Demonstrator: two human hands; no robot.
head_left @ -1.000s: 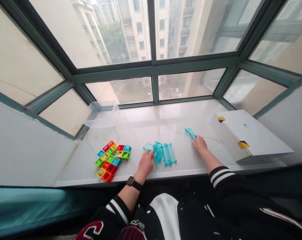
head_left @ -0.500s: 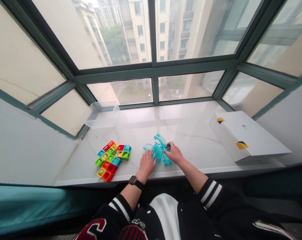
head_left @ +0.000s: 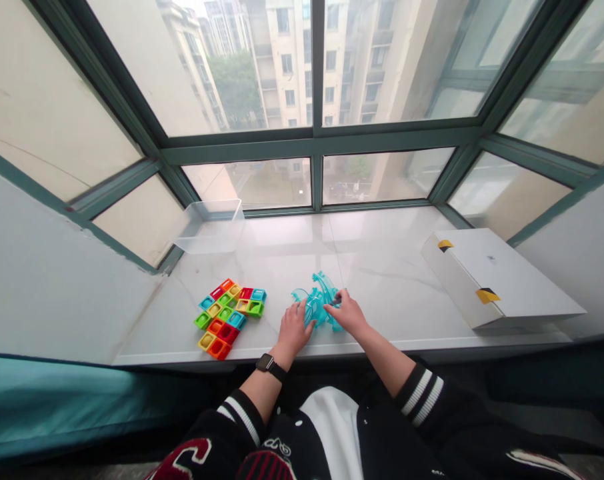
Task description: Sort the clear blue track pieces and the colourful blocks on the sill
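A cluster of see-through turquoise plastic pieces (head_left: 315, 307), some long and curved like track sections, lies in front of me near the sill's front edge. My left hand (head_left: 293, 328) holds the near left side of the cluster, its fingers and thumb around a turquoise piece. On the other side, my right hand (head_left: 349, 312) pinches a curved turquoise piece between thumb and fingers. Both hands partly cover the pieces, so how they join cannot be made out. Left of them sits a flat group of red, orange, yellow, green and blue plastic blocks (head_left: 226, 316).
A clear plastic bin (head_left: 211, 235) stands at the back left of the white marble-look sill (head_left: 382, 253). At the right lies a large white box (head_left: 502, 273) with yellow-and-black tabs. Green-framed windows enclose the sill, and a teal curtain (head_left: 57, 407) hangs at the lower left.
The whole view has shifted slightly. My right hand has turned a little over the curved piece, and the turquoise pieces sit at a slightly different angle. My left hand stays on the cluster.
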